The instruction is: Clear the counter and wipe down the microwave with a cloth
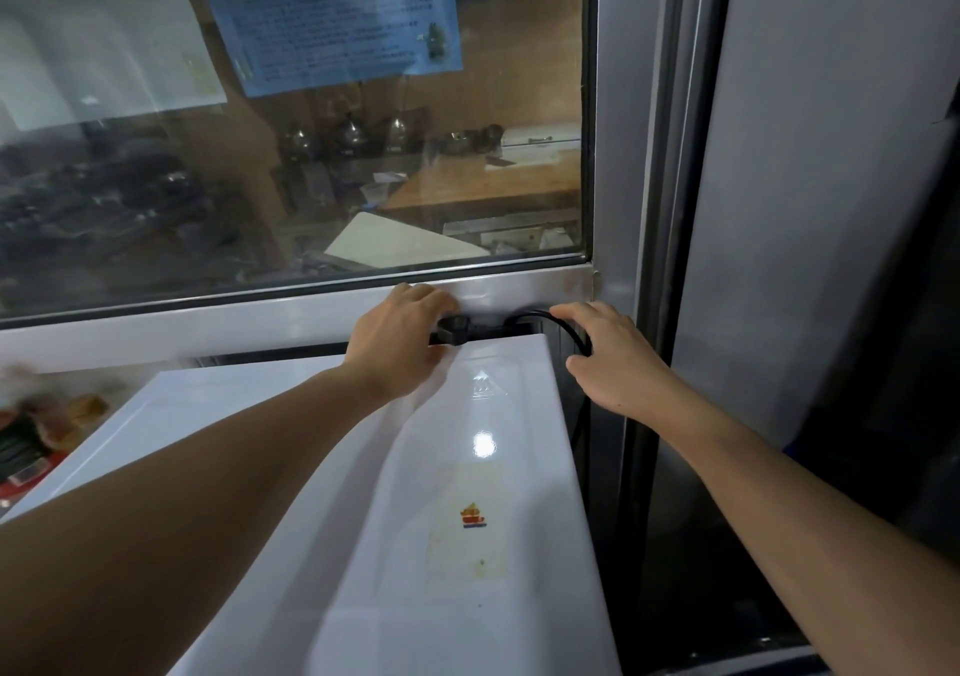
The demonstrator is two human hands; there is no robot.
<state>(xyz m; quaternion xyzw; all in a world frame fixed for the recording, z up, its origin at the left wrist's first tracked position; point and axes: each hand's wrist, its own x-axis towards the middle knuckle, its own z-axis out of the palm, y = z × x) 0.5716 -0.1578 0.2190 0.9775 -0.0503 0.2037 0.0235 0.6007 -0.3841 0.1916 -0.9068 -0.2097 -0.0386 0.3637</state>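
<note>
The microwave (363,467) fills the lower middle of the view, seen from above: a flat, glossy white top with rounded edges, a bright spot of reflected light, an embossed triangular mark near its back edge and a small yellowed sticker (470,519) with a red and orange print. Its front and sides are cut off by the frame. It stands against a smooth, grey metal window frame (291,312), below a pane of glass (311,182) with two paper sheets stuck on it; the room behind the glass is dim and hard to make out.

The left hand (397,343) reaches over the back edge, its fingers curled round a black plug (453,330); the fingertips are hidden behind it. The right hand (610,358) sits at the back right corner, its fingers curled over a thin, black, rubbery cable (540,316) that arcs from the plug and drops down the dark gap beside the microwave.

At the far left, blurred red and dark items (31,447) lie low; they cannot be identified.
</note>
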